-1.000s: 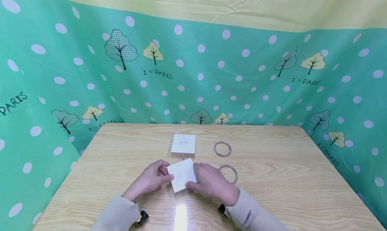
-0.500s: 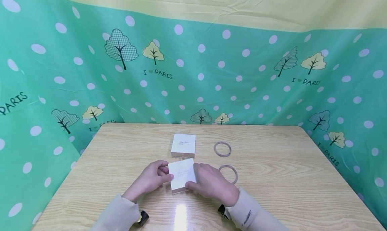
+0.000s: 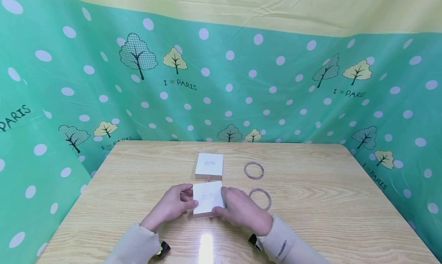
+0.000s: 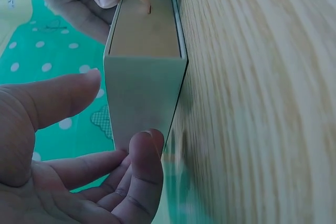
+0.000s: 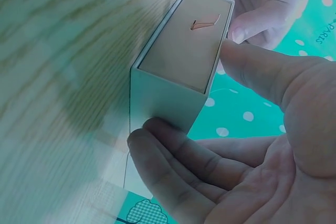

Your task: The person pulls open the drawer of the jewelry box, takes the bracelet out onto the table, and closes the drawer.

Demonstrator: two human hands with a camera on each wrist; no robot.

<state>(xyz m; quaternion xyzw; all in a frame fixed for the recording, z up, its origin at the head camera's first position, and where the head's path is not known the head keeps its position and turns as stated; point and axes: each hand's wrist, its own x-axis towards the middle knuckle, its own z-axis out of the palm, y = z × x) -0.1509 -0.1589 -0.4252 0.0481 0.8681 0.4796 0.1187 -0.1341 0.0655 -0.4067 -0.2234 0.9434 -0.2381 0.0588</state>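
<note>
A white square gift box (image 3: 208,198) with faint print on its lid lies near the table's middle. Its near side, seen in the wrist views, is a drawer front (image 4: 144,24) with a small ribbon pull (image 5: 205,23). My right hand (image 3: 241,208) grips the box at its right side, thumb at the near top edge and fingers along the side wall. At the left side my left hand (image 3: 172,202) holds it lightly, thumb at the top edge and curled fingertips against the wall. Part of the right side is hidden by the right hand.
Just behind stands a second white gift box (image 3: 209,166) with a pinkish front. To the right lie two translucent ring-shaped bangles, a far bangle (image 3: 254,170) and a near bangle (image 3: 261,198), the latter partly behind the right hand. A patterned green curtain (image 3: 221,83) surrounds the wooden table (image 3: 310,202).
The held box has turned from a slant until its front nearly faces me, lining up with the box behind. Both hands have stayed almost in place.
</note>
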